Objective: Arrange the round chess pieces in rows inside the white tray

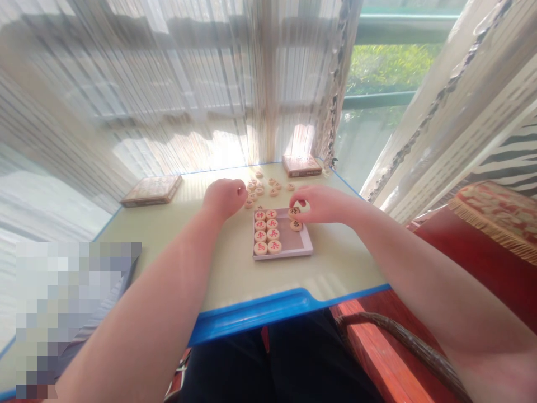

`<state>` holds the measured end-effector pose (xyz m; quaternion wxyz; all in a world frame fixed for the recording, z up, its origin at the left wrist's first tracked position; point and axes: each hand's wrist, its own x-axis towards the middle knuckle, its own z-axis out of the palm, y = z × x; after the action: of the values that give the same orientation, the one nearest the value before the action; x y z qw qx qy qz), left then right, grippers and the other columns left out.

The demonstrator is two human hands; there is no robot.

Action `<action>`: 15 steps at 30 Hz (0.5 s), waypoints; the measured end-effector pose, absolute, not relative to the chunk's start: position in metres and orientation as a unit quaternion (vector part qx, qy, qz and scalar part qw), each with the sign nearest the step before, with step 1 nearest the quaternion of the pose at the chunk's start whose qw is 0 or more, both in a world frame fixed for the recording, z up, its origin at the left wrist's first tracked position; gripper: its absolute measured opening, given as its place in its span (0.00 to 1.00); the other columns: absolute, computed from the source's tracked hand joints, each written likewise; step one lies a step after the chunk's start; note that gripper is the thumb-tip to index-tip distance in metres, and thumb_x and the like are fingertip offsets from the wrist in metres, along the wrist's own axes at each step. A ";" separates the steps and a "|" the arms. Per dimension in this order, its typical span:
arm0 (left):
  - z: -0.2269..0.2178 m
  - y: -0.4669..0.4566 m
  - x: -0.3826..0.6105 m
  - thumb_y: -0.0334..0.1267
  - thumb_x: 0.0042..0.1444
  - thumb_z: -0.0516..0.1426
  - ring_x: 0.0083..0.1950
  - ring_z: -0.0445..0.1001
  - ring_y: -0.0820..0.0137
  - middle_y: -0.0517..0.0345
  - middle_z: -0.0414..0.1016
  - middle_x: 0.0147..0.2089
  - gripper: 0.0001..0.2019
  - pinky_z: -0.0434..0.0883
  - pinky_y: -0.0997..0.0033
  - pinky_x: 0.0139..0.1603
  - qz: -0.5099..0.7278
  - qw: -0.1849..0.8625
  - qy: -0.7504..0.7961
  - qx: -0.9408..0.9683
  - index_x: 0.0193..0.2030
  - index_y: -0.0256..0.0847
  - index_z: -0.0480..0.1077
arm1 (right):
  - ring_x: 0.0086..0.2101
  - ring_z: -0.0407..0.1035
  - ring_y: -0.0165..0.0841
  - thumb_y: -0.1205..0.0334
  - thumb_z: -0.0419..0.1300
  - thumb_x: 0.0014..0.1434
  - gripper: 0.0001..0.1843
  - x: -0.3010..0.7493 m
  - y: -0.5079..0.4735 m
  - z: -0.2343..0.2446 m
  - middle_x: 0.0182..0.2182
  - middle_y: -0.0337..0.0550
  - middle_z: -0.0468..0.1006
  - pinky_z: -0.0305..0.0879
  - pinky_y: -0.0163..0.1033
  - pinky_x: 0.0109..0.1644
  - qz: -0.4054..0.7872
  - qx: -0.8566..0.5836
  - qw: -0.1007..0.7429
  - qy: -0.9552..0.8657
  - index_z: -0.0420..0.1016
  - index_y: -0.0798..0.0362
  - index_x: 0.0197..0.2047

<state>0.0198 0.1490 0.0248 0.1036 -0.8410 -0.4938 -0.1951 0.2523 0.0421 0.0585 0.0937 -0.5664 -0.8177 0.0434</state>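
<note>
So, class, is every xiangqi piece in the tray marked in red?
No, a black-marked xiangqi piece lies at the right of the tray, across from the red-marked pieces.

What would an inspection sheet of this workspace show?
Surface: pale yellow tabletop, blue rim.
Handled things: shallow pale open box containing eight beige round pieces marked red; two marked black at its right.
Clutter: loose beige round pieces beyond the box; two flat brown boxes farther back.
Hands: left hand curled beside the loose pieces, contents unclear; right hand at the upper black-marked piece, grip unclear.
Cables: nothing seen.
Surroundings: sheer white curtains, green foliage outside.
</note>
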 end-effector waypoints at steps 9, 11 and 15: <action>0.025 0.148 0.020 0.36 0.52 0.48 0.38 0.74 0.60 0.52 0.78 0.33 0.15 0.67 0.63 0.39 -0.193 0.100 -0.492 -0.843 0.35 0.42 0.77 | 0.30 0.65 0.30 0.58 0.58 0.50 0.11 0.254 0.043 0.058 0.33 0.39 0.75 0.54 0.32 0.31 0.069 -0.550 0.088 -0.828 0.76 0.49 0.38; 0.026 0.148 0.020 0.36 0.52 0.48 0.38 0.74 0.60 0.52 0.78 0.33 0.15 0.67 0.63 0.40 -0.192 0.099 -0.491 -0.844 0.35 0.42 0.77 | 0.29 0.65 0.29 0.57 0.58 0.50 0.11 0.254 0.043 0.057 0.32 0.38 0.74 0.54 0.32 0.31 0.073 -0.554 0.089 -0.825 0.76 0.48 0.37; 0.026 0.147 0.020 0.36 0.52 0.48 0.38 0.74 0.60 0.52 0.78 0.33 0.15 0.67 0.62 0.40 -0.194 0.101 -0.492 -0.843 0.35 0.42 0.77 | 0.28 0.64 0.29 0.57 0.58 0.50 0.11 0.253 0.043 0.058 0.30 0.38 0.74 0.54 0.32 0.31 0.077 -0.556 0.090 -0.823 0.76 0.49 0.37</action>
<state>0.0202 0.1474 0.0263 0.1014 -0.8429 -0.4915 -0.1941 0.2527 0.0427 0.0584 0.0902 -0.5563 -0.8225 0.0768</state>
